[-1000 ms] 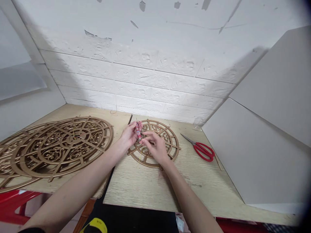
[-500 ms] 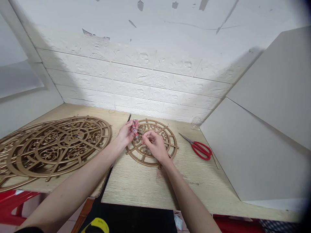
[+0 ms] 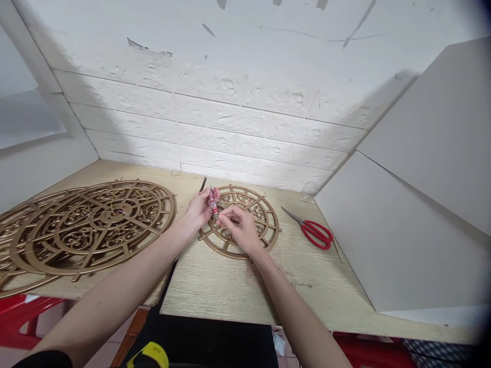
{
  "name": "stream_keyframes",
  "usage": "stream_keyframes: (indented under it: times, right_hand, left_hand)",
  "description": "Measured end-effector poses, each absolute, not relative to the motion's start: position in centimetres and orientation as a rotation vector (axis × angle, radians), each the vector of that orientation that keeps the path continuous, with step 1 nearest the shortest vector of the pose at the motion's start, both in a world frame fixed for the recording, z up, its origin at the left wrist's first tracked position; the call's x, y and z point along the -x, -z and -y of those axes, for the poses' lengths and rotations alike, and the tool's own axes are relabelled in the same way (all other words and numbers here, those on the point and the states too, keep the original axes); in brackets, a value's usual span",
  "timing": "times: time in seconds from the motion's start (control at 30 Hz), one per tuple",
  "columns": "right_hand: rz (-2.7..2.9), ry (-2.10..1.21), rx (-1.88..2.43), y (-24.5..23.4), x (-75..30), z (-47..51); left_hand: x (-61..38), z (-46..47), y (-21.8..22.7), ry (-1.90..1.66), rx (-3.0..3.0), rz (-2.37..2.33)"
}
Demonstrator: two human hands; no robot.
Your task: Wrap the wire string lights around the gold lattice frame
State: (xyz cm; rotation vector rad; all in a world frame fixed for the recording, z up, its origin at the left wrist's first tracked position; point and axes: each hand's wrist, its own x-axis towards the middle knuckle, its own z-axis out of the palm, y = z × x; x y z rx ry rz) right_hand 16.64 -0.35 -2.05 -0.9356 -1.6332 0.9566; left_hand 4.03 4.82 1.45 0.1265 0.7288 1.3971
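Note:
My left hand [image 3: 200, 208] is closed round a slim red cylinder [image 3: 214, 204], which looks like a battery with a printed label and a metallic lower end. A thin dark wire [image 3: 211, 187] sticks up at its top. My right hand [image 3: 238, 227] is closed in a pinch at the cylinder's lower end; what lies between its fingertips is too small to make out. Both hands are above a round gold openwork frame [image 3: 270, 220] that lies flat on the board. A thin yellow wire [image 3: 218, 242] shows on the frame below the right fingertips.
Several gold openwork frames [image 3: 92, 271] lie stacked at the left, with thin wires across the top one. Red-handled scissors [image 3: 317, 235] lie at the right beside a thin stick [image 3: 338, 251]. White wall panels [image 3: 414, 235] bound the wooden tabletop [image 3: 218, 301].
My right fingertips have moved left to the lower end of the cylinder. My left hand still holds the cylinder in nearly the same place. The view has shifted slightly.

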Motion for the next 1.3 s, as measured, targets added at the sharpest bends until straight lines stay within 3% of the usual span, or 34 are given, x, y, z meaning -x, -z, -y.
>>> stream_keyframes:
  times: [0.23,0.6,0.9,1.3]
  right_hand:
    - [1.520,-1.095,0.872,2.8,-16.6,0.0]
    - [1.559,-0.970,0.921,2.8,-17.2,-0.9]
    - [1.456,-1.177,0.867,2.4,-17.1,-0.8]
    - [1.766,-0.907,0.882,2.3,-17.1,-0.3]
  left_hand:
    - [-4.2,-4.3,-2.0,-1.391,-0.117,-0.752]
    - [-4.2,-4.7,-1.6,-1.460,-0.109,-0.748]
    - [-4.3,-4.7,-1.3,-1.445,-0.121,-0.765]
    - [-4.9,-4.2,-1.0,-1.426,-0.197,-0.754]
